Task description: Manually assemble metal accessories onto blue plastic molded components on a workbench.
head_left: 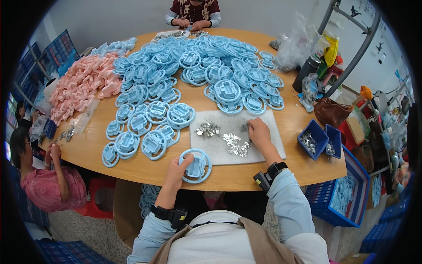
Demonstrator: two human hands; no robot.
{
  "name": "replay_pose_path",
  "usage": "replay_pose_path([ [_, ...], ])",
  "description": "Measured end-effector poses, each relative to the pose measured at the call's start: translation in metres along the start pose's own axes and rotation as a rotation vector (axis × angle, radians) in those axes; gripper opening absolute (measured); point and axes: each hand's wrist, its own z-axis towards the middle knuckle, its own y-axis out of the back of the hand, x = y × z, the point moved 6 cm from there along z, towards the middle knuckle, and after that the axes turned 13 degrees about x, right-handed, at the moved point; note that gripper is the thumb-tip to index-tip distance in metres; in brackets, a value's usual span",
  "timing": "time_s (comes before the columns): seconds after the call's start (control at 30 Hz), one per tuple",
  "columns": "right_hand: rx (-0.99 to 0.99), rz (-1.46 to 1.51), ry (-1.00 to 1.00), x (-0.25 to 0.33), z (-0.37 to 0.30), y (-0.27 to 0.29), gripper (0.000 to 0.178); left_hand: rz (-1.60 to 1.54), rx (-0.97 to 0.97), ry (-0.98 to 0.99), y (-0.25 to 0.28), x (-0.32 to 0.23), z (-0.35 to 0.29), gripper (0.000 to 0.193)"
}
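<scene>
My left hand (176,170) grips a light-blue round plastic part (197,168) by its left rim, at the table's front edge. The part is a ring with a boxy recessed centre. Over a white foam pad (263,155), my right hand (260,134) has its fingers pinched together beside a small dark heap of metal bits (244,128). Whatever lies between those fingertips is too small to make out. Also on the pad are a heap of shiny flat metal pieces (236,145) and a heap of small silvery pieces (207,130).
Many blue ring parts (154,113) cover the wooden table (96,143), beside pink plastic parts (83,83). Small blue bins (313,139) with metal pieces stand right, near a dark flask (307,72). Co-workers sit left (52,185) and across (195,15). A blue crate (314,200) stands below.
</scene>
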Motion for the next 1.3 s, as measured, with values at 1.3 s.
replay_pose_path([
  [1.3, 0.079, 0.369, 0.334, 0.122, -0.050, -0.013, 0.012, 0.181, 0.175, 0.045, -0.005, 0.005, 0.003, 0.028],
])
